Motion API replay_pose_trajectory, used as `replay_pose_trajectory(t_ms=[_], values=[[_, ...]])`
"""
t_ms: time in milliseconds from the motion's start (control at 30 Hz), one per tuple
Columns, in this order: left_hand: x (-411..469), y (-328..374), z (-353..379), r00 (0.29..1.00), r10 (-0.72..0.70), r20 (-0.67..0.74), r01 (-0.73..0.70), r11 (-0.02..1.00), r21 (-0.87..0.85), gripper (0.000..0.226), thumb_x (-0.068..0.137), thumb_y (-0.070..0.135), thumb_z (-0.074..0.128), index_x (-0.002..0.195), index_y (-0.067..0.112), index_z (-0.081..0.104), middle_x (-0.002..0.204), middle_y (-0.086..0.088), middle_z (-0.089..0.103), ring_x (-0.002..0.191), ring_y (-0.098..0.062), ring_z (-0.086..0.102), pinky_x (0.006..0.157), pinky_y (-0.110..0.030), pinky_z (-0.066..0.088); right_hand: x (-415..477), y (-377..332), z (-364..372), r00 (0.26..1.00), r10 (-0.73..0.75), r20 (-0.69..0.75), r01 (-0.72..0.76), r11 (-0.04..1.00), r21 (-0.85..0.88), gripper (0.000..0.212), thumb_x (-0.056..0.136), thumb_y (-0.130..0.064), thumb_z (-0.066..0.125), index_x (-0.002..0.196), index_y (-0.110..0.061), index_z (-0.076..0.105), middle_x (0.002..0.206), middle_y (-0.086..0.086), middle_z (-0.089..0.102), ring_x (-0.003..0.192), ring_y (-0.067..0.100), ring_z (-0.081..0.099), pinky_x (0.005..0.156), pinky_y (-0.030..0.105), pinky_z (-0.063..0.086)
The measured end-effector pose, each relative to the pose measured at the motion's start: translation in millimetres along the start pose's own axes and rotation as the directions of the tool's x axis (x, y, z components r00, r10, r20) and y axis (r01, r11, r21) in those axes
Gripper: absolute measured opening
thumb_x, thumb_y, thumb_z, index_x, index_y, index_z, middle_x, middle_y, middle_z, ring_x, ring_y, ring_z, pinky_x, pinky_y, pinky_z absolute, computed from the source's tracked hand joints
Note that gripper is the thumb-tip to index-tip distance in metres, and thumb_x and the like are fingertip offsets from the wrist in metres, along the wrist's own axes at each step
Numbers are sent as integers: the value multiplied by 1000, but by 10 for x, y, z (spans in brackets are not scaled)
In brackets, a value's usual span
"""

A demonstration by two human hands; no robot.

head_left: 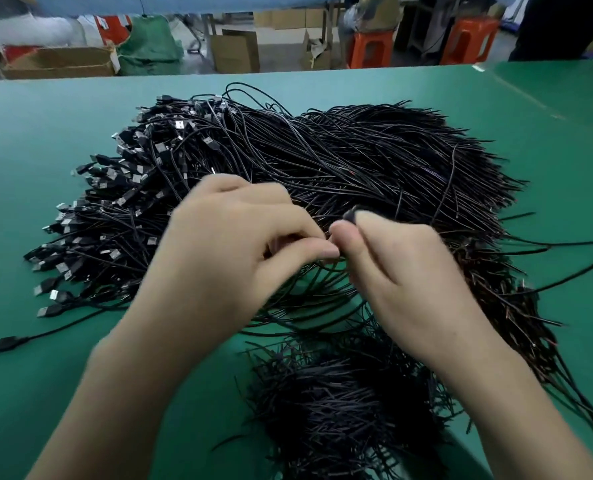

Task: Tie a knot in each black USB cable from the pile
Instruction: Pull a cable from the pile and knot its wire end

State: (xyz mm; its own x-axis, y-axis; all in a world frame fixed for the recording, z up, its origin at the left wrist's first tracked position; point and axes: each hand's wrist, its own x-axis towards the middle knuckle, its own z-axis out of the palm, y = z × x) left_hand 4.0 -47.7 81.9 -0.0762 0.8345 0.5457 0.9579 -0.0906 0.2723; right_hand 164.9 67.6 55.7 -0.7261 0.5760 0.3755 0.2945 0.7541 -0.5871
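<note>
The black USB cable point(352, 214) you are working on sits between your two hands, just above the middle of the pile point(340, 157), and only a short dark bit of it shows past your right fingertips; motion blur hides whether a loop or knot is there. Your right hand point(402, 271) pinches that bit between thumb and forefinger. Your left hand point(232, 244) is curled, thumb and forefinger pinched together right beside your right thumb, on what seems to be the same cable. The pile's plugs point(115, 202) fan out to your left, the bare ends to your right. A smaller heap of cables point(340, 393) lies nearer to you, under your right forearm. All rest on the green table point(46, 140). Beyond its far edge stand cardboard boxes point(59, 62) and orange stools point(371, 46).
</note>
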Motion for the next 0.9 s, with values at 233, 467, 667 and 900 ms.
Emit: replay_pose_trajectory(t_ms=[233,467,667,900], values=[[-5,-53,41,919,-343,-193,235,871,-430,63,65,51,90,118,31,61,111,6,62,105,-13,64,98,-31,50,-14,7,-95,873,-143,467,-289,619,730,33,105,-27,38,90,-12,63,66,-8,39,63,10,34,59,17,35],[-9,-62,190,943,-227,243,333,641,-692,29,96,29,66,123,21,74,80,16,74,91,1,70,91,-18,51,6,43,-83,887,-205,414,-214,612,761,30,106,-23,39,96,-10,64,60,-2,52,56,17,48,62,27,44],[-11,-55,197,939,-319,132,316,644,-697,12,86,36,76,85,25,81,92,4,80,86,-37,71,77,-52,56,19,38,-64,874,-175,454,-288,568,771,27,108,-21,38,102,-5,59,80,11,75,72,25,73,66,27,51],[-17,-65,309,909,-389,147,352,531,-771,8,87,28,74,87,21,78,67,9,70,52,-5,54,48,-18,45,37,13,-31,941,-3,338,-297,470,831,17,100,-21,53,92,-7,47,77,15,75,68,26,74,57,25,52]])
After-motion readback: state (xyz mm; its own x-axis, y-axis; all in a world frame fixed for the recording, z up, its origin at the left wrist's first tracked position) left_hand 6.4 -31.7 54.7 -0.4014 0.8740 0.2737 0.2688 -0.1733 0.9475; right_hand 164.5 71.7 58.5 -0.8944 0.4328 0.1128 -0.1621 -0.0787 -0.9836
